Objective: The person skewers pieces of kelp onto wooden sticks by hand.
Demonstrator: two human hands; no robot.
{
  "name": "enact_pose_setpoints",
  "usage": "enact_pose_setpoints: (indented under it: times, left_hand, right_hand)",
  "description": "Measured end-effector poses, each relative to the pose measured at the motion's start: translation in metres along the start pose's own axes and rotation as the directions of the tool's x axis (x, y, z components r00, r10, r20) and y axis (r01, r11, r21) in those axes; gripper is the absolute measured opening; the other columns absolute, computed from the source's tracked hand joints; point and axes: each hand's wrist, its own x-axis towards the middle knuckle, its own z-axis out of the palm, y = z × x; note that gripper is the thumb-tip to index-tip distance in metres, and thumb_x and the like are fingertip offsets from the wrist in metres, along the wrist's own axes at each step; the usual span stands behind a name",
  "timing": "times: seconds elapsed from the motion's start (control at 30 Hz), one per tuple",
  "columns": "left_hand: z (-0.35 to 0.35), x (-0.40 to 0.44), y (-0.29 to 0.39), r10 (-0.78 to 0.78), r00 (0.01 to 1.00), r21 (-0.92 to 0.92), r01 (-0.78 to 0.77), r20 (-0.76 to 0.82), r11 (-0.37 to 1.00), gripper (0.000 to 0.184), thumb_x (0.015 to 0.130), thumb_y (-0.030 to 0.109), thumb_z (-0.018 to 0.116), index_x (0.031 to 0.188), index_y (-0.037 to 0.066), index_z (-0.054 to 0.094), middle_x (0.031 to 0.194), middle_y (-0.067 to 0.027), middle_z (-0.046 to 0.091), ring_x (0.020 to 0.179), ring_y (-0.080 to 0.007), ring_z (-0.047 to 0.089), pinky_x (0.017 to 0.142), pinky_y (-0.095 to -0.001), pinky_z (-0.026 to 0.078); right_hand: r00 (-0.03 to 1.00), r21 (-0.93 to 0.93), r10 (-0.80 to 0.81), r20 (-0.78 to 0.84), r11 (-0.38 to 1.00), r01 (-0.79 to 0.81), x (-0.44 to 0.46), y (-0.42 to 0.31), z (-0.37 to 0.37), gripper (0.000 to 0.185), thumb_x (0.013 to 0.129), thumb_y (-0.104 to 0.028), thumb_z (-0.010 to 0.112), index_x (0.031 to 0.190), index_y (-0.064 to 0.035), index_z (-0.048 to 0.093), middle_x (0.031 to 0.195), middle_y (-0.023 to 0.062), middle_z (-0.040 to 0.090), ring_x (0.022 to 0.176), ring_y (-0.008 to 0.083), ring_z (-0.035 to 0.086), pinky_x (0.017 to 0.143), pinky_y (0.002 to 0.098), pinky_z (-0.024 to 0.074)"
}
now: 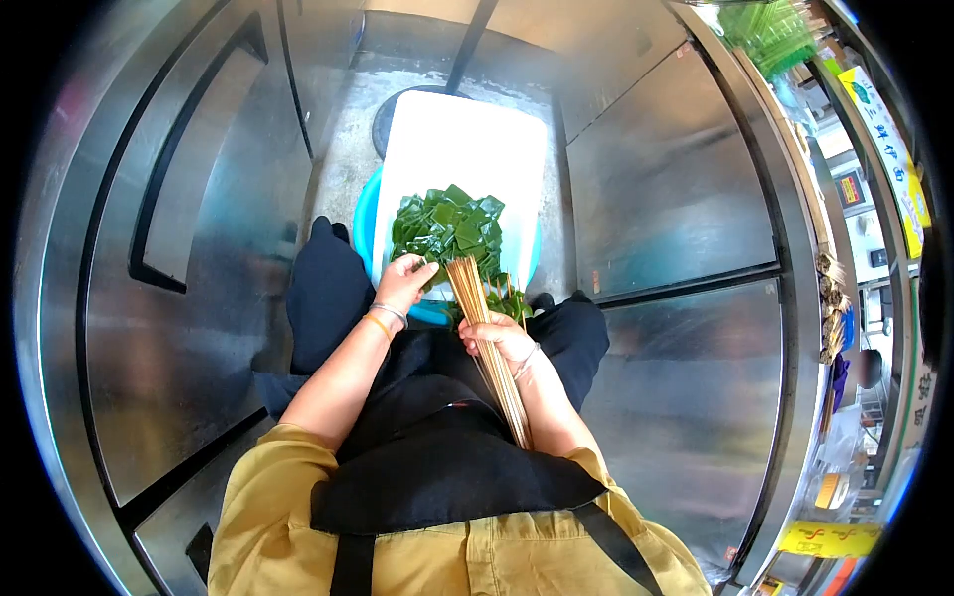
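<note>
My right hand [500, 340] is wrapped round a thick bundle of thin bamboo skewers [487, 343], which slants up toward the board. My left hand [402, 284] is at the near left edge of a pile of glossy, dark green, flat-cut pieces, perhaps kelp [452, 226]. Its thumb and fingers are pinched together, with a bit of green at the tips. The pile lies on a white board [467, 139]. Just beyond my right hand, more green pieces [510, 304] sit with skewer ends sticking out of them, partly hidden by the bundle.
Beneath the board is a blue basin [364, 223], between my knees. Steel cabinet doors [666, 189] stand close on the right, and a steel door with a handle [189, 179] on the left. A counter at far right carries green packages [765, 38] and a yellow-and-white box [884, 149].
</note>
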Motion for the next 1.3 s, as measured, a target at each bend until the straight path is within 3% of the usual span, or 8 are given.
enact_pose_setpoints:
  times: [0.17, 0.3, 0.4, 0.47, 0.7, 0.8, 0.9, 1.3]
  left_hand:
    - [0.002, -0.011, 0.003, -0.105, 0.983, -0.037, 0.112, 0.148, 0.993, 0.032, 0.076, 0.029, 0.068, 0.089, 0.003, 0.055, 0.060, 0.0043, 0.048, 0.042, -0.0026, 0.037, 0.036, -0.0178, 0.027]
    - [0.004, -0.010, 0.004, -0.134, 0.991, 0.011, 0.133, 0.022, 0.991, 0.019, 0.079, 0.024, 0.065, 0.088, 0.008, 0.059, 0.062, 0.0056, 0.050, 0.043, -0.0012, 0.035, 0.037, -0.0163, 0.025]
    - [-0.003, -0.002, -0.005, -0.133, 0.977, -0.027, 0.140, 0.167, 0.990, 0.020, 0.078, 0.022, 0.065, 0.091, 0.007, 0.059, 0.066, 0.0048, 0.053, 0.047, -0.0016, 0.042, 0.040, -0.0160, 0.031]
    - [-0.004, 0.002, -0.014, -0.064, 0.992, -0.063, 0.071, 0.109, 0.995, 0.020, 0.074, 0.024, 0.069, 0.083, 0.008, 0.061, 0.062, 0.0041, 0.052, 0.045, -0.0034, 0.041, 0.038, -0.0174, 0.029]
    - [-0.002, -0.025, 0.017, -0.077, 0.995, -0.098, 0.082, 0.059, 0.992, 0.019, 0.078, 0.025, 0.064, 0.085, 0.008, 0.061, 0.070, 0.0036, 0.058, 0.054, -0.0032, 0.048, 0.046, -0.0172, 0.036]
    - [-0.013, -0.010, -0.001, -0.058, 0.993, 0.003, 0.058, 0.104, 0.998, 0.017, 0.081, 0.023, 0.061, 0.089, 0.008, 0.061, 0.073, 0.0039, 0.059, 0.057, -0.0038, 0.050, 0.049, -0.0171, 0.038]
    - [-0.017, 0.002, -0.011, -0.029, 0.999, -0.122, 0.033, 0.040, 0.992, 0.017, 0.087, 0.017, 0.054, 0.101, 0.010, 0.060, 0.085, 0.0049, 0.059, 0.067, -0.0035, 0.050, 0.057, -0.0174, 0.038]
    - [-0.014, 0.001, -0.003, -0.006, 1.000, -0.303, 0.007, 0.003, 0.953, 0.016, 0.084, 0.009, 0.056, 0.099, 0.006, 0.058, 0.090, -0.0004, 0.059, 0.076, -0.0085, 0.056, 0.068, -0.0251, 0.049]
  right_hand:
    - [1.000, 0.010, 0.022, -0.021, 1.000, -0.022, 0.000, -0.002, 0.002, 0.015, 0.070, -0.004, 0.063, 0.084, -0.0001, 0.059, 0.070, 0.0056, 0.056, 0.059, 0.0128, 0.053, 0.055, 0.0234, 0.0453]
    - [1.000, -0.010, 0.015, -0.005, 1.000, -0.015, 0.001, -0.001, 0.002, 0.016, 0.070, -0.004, 0.064, 0.084, -0.0002, 0.059, 0.071, 0.0055, 0.056, 0.059, 0.0130, 0.053, 0.056, 0.0235, 0.0457]
    - [1.000, -0.005, 0.015, -0.004, 1.000, -0.015, 0.002, 0.000, 0.002, 0.017, 0.069, -0.005, 0.064, 0.085, -0.0004, 0.059, 0.072, 0.0054, 0.056, 0.059, 0.0129, 0.053, 0.056, 0.0232, 0.0458]
    - [1.000, -0.007, -0.005, -0.016, 1.000, 0.005, 0.002, -0.001, 0.004, 0.017, 0.070, -0.005, 0.064, 0.086, -0.0006, 0.059, 0.073, 0.0056, 0.057, 0.060, 0.0126, 0.054, 0.057, 0.0232, 0.0459]
    - [1.000, -0.038, -0.024, -0.015, 0.999, 0.024, -0.003, -0.007, 0.007, 0.017, 0.072, -0.005, 0.063, 0.087, -0.0016, 0.058, 0.070, 0.0073, 0.060, 0.055, 0.0110, 0.053, 0.050, 0.0223, 0.0436]
    - [1.000, -0.053, -0.005, 0.004, 0.999, 0.005, -0.002, -0.009, 0.008, 0.015, 0.073, -0.004, 0.062, 0.086, -0.0022, 0.056, 0.069, 0.0087, 0.060, 0.050, 0.0107, 0.051, 0.046, 0.0216, 0.0416]
    - [1.000, -0.097, -0.009, -0.022, 0.995, 0.007, -0.001, -0.008, 0.007, 0.014, 0.073, -0.003, 0.062, 0.085, -0.0024, 0.055, 0.068, 0.0093, 0.059, 0.047, 0.0107, 0.050, 0.044, 0.0211, 0.0402]
    - [1.000, -0.108, -0.025, 0.010, 0.994, 0.025, 0.002, -0.004, 0.008, 0.015, 0.073, -0.004, 0.063, 0.085, -0.0020, 0.055, 0.067, 0.0085, 0.059, 0.047, 0.0106, 0.051, 0.043, 0.0209, 0.0397]
